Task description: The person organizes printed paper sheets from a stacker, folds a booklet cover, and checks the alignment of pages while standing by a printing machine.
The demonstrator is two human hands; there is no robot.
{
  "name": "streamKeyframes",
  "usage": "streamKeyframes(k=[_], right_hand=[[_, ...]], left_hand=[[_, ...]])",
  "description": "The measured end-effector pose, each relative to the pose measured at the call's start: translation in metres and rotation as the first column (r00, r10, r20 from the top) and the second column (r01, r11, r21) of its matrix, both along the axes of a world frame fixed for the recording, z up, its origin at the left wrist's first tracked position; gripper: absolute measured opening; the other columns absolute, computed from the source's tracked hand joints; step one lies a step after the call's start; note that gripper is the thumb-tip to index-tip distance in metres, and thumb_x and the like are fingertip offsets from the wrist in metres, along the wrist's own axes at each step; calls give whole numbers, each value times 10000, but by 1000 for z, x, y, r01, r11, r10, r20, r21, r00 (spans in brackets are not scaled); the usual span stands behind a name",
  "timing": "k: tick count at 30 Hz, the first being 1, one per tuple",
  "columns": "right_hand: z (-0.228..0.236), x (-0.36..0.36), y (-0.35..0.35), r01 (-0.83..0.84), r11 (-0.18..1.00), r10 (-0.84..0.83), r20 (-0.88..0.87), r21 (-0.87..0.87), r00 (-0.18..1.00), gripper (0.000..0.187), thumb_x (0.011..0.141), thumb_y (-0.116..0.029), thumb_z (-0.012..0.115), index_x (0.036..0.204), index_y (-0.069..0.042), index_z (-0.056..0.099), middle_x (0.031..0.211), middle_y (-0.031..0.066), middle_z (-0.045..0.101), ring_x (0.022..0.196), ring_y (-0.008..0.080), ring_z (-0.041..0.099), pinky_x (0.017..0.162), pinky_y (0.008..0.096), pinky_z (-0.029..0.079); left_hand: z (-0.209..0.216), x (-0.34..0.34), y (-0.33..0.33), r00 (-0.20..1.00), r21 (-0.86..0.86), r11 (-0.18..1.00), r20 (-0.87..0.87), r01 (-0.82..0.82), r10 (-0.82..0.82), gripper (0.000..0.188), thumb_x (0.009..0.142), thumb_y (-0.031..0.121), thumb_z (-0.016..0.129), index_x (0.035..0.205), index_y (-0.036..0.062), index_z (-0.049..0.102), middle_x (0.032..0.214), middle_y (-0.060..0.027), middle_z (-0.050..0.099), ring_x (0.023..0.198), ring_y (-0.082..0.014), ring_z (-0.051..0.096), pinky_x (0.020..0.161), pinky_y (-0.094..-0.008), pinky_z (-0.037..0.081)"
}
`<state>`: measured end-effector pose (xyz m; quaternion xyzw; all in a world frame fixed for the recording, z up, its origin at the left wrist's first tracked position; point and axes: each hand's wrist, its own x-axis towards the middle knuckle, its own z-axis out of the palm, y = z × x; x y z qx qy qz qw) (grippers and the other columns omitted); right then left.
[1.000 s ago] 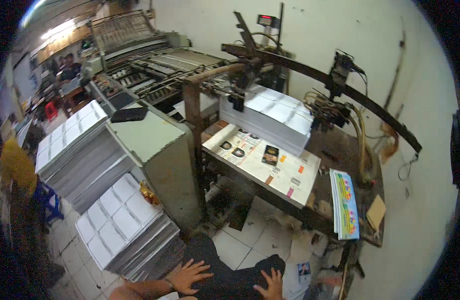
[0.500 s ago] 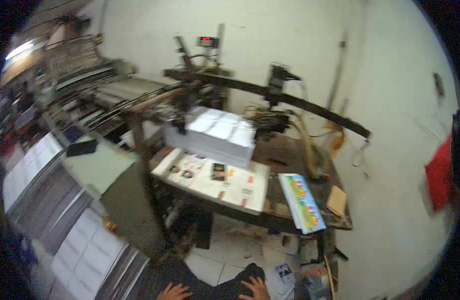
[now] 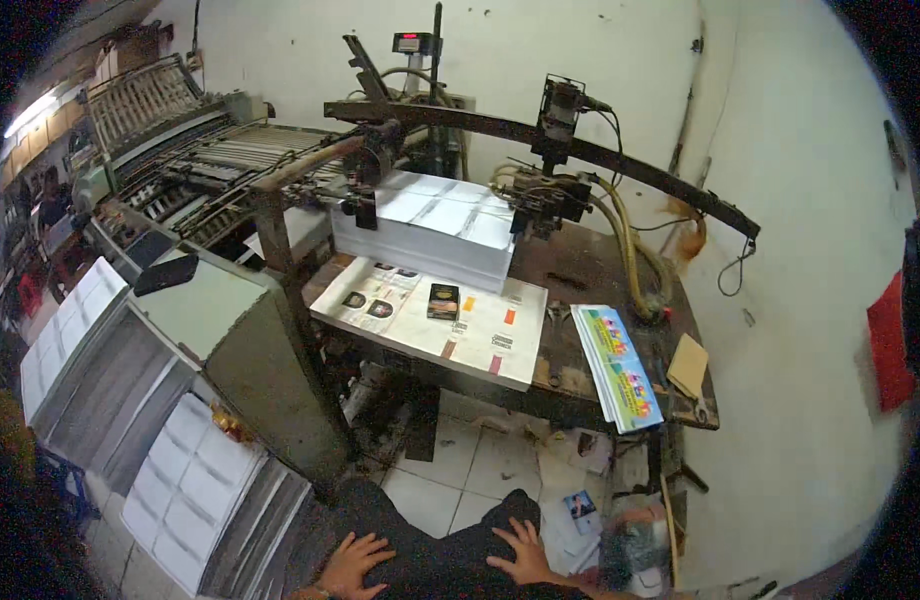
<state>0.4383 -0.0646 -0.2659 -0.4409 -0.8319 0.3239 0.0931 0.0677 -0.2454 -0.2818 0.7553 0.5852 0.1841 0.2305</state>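
My left hand (image 3: 354, 566) rests on my left thigh in dark trousers, its fingers spread and nothing in it. Likewise empty, my right hand (image 3: 523, 551) lies flat on the right thigh with fingers apart. Ahead of my knees is a dark table (image 3: 570, 262) bearing a tall stack of white sheets (image 3: 442, 255) under machine parts. In front of that stack lies a printed board (image 3: 405, 325) with a small black box (image 3: 443, 301) on it. To its right sit colourful printed sheets (image 3: 617, 368) and a tan pad (image 3: 688, 364).
Large paper stacks (image 3: 185, 490) stand close on my left beside a grey-green cabinet (image 3: 205, 312). A curved metal bar (image 3: 620, 170) with hoses spans above the table. Behind is a long press (image 3: 230, 160). Papers and a plastic bag (image 3: 635, 545) lie on the tiled floor at right.
The view has tilted down a little, so the table sits higher in the picture and more of my hands and forearms shows. Both hands stay on my thighs.
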Motion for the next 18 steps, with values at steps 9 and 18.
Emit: streamKeyframes(k=[9,18], right_hand=[[16,-1,-9,78,996,-79,-31,-43,996,768,760,-613,749,1397,-217,583,1551,247,339,1441,515,219,1135,612,260],[8,0,-6,53,997,-56,-50,-51,997,790,768,-664,718,1412,-233,564,1563,238,332,1462,505,191,1140,691,190]], left_hand=[[21,2,10,996,66,997,80,28,-33,804,735,353,770,1469,228,468,1564,-94,394,1478,-351,301,1185,-648,156],[-14,6,0,995,-18,999,-87,-50,48,501,888,193,665,1379,138,585,1548,-134,419,1480,-344,295,1206,-595,153]])
